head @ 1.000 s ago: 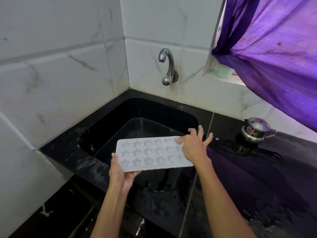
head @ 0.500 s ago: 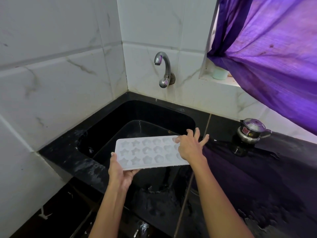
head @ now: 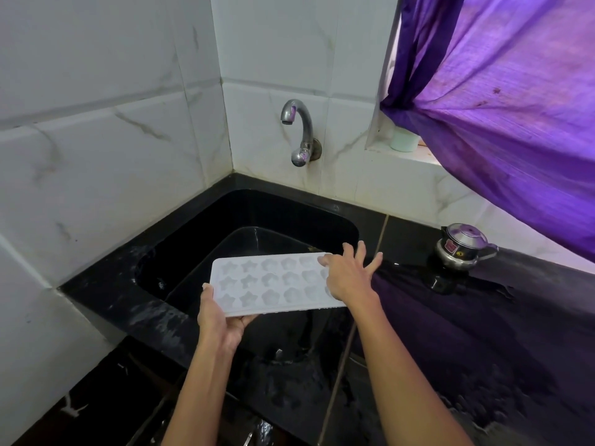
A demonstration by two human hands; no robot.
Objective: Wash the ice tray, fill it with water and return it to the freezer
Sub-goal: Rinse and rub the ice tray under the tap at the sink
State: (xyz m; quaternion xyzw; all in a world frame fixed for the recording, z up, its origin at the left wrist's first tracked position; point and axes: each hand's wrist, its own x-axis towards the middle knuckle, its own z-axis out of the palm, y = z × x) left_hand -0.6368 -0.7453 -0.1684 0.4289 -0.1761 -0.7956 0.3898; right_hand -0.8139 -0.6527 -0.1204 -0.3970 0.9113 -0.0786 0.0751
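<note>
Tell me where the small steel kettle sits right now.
In the head view, the small steel kettle stands on the black counter at right, beyond the sink, under the purple curtain.

Both bare forearms reach forward from the lower edge of the view. The left hand (head: 219,320) is turned palm up, thumb lying along the near left edge of what it grips, fingers curled underneath and hidden. The right hand (head: 349,278) lies palm down, fingers spread and pointing away, its fingertips apparently pressing flat rather than gripping.
</note>
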